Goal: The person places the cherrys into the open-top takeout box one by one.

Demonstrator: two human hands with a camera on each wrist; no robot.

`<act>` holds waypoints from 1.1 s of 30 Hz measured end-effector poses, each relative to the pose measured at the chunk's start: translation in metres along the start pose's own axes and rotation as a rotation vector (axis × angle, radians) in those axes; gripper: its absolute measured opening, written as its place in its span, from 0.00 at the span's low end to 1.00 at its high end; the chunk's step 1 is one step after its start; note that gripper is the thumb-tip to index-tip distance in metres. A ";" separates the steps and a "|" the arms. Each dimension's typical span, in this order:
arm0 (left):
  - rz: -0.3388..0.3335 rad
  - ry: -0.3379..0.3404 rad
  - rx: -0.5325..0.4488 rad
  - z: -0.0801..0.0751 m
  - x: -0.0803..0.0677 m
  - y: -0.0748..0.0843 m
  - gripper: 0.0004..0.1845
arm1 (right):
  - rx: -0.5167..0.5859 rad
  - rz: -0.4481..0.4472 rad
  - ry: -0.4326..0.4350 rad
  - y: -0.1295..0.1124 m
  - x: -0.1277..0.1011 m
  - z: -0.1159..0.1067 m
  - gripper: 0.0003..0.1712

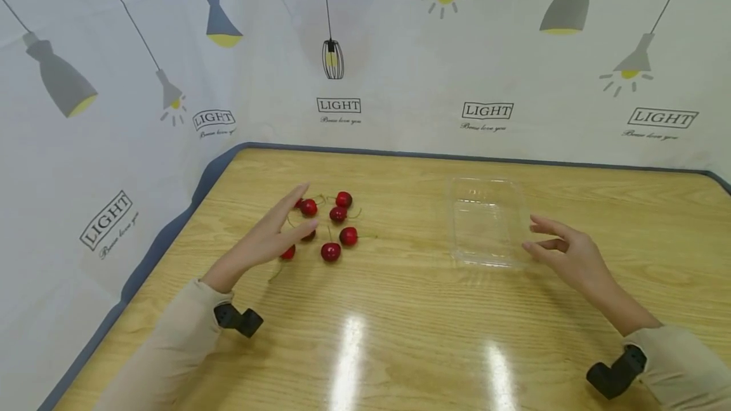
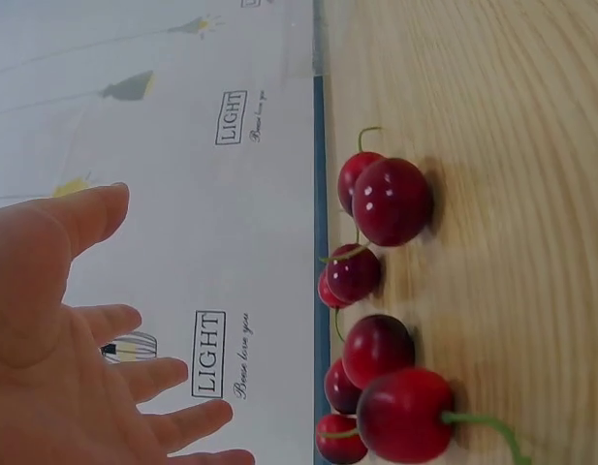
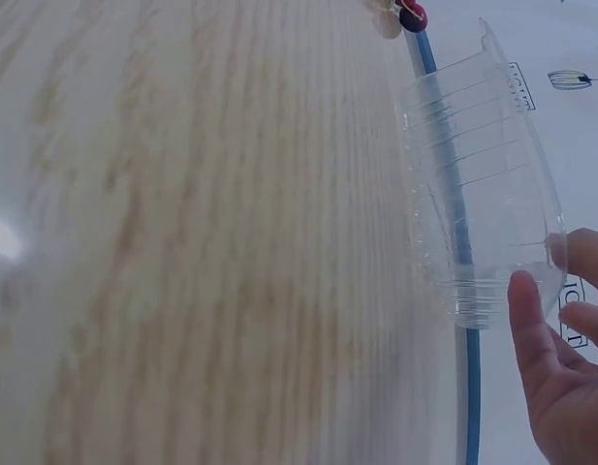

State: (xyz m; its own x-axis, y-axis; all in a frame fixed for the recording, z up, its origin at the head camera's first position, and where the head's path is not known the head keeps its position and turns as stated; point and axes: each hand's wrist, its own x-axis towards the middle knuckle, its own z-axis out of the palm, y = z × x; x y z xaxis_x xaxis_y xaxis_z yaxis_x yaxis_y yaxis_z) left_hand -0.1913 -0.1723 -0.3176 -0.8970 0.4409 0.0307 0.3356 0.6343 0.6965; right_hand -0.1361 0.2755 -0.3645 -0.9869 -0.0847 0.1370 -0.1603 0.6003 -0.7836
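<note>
Red cherries (image 1: pixel 330 251) lie under the spread left hand (image 1: pixel 268 238); right hand (image 1: pixel 571 257), fingers loose, nears the clear box (image 1: pixel 485 224).

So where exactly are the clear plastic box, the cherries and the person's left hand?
clear plastic box (image 1: pixel 485 224), head view, on its bare floor.
cherries (image 1: pixel 330 252), head view, on the nearest cherry's body.
left hand (image 1: pixel 273 236), head view, on the back of the hand.

A glossy wooden table (image 1: pixel 400 335) bears a cluster of red cherries (image 1: pixel 330 251) and 1 clear plastic container (image 1: pixel 485 221).
</note>
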 end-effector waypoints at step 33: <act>-0.142 0.079 -0.090 -0.011 -0.032 -0.035 0.29 | 0.198 0.118 0.063 0.008 0.001 0.013 0.28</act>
State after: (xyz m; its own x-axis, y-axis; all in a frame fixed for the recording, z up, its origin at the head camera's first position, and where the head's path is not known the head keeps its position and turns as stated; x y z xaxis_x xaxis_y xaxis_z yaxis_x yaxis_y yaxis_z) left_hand -0.1772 -0.2157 -0.3354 -0.9545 0.2976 -0.0182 0.1805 0.6256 0.7590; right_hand -0.1383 0.2700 -0.3780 -0.9971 0.0300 0.0704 -0.0504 0.4349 -0.8991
